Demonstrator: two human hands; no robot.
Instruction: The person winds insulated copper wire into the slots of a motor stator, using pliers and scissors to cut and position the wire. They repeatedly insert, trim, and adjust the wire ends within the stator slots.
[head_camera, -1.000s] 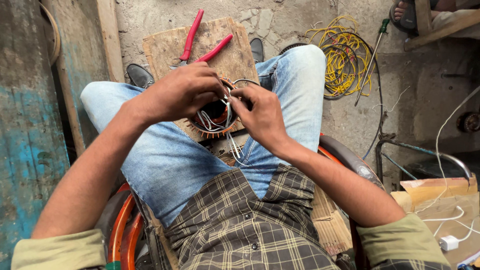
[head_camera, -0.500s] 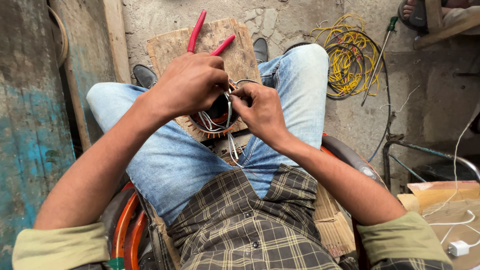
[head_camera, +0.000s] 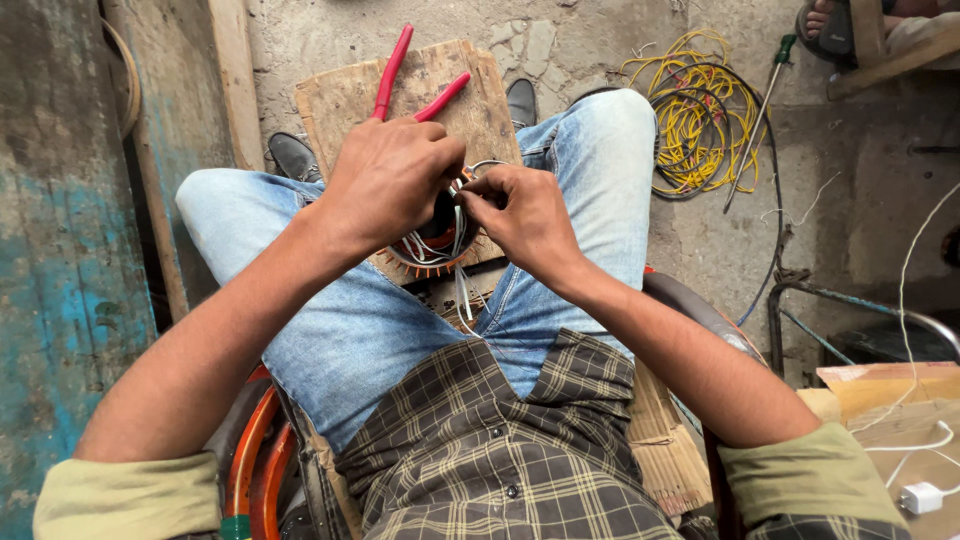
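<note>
Centrally in the frame, a round motor winding (head_camera: 432, 245) is gripped between both hands over a wooden board (head_camera: 345, 100) laid across the knees. The left hand (head_camera: 390, 180) is curled closed over the top and left side of the winding, fingers bent down around its rim, so that much of it is hidden. The right hand (head_camera: 525, 215) is drawn narrow, its fingertips pinched together on thin pale leads at the winding's right edge (what exactly is pinched cannot be made out). The winding itself is seen as a dark ring with orange-copper coils showing along its lower rim and white sleeved wires (head_camera: 462, 295) hanging down from it toward the lap. Red-handled pliers (head_camera: 400, 70) are laid on the board just above the left hand, handles pointing to the upper part of the frame. A coil of yellow wire (head_camera: 690, 130) lies on the concrete floor at upper right, beside a green-handled screwdriver (head_camera: 765, 100).
</note>
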